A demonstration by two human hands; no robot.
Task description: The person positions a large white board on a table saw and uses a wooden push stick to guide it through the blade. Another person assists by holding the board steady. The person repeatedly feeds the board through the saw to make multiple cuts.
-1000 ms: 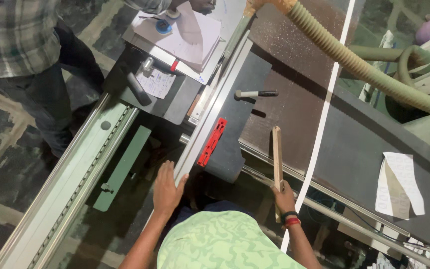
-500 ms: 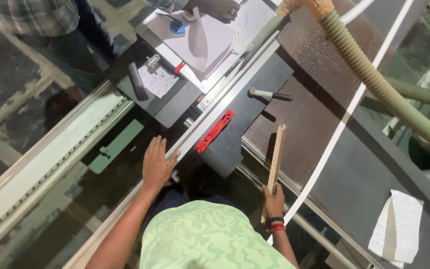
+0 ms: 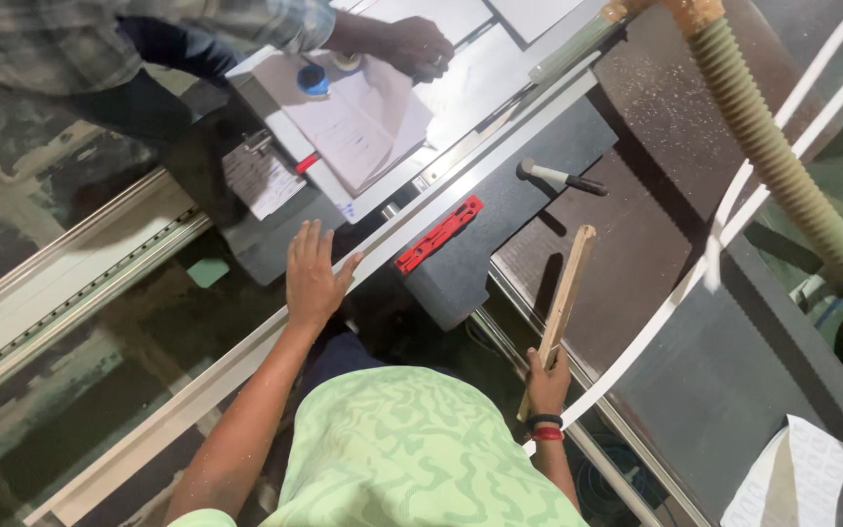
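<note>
1. The right hand (image 3: 545, 379) is clamped around the lower end of a narrow wooden strip (image 3: 564, 297), which slants up and away over the dark brown worktop (image 3: 656, 215).
2. The left hand (image 3: 312, 273) lies flat with fingers spread apart on the long pale metal rail (image 3: 246, 356), gripping nothing.
3. Just beside that hand, a red plastic bar (image 3: 439, 233) lies on a grey panel (image 3: 519, 195).
4. A hammer (image 3: 563, 178) rests near the panel's far edge, well apart from the strip.
5. A ribbed green hose (image 3: 782, 166) crosses the worktop at the right.
6. Another person's hand (image 3: 420, 47) rests on papers (image 3: 363, 122) beyond the rail.
</note>
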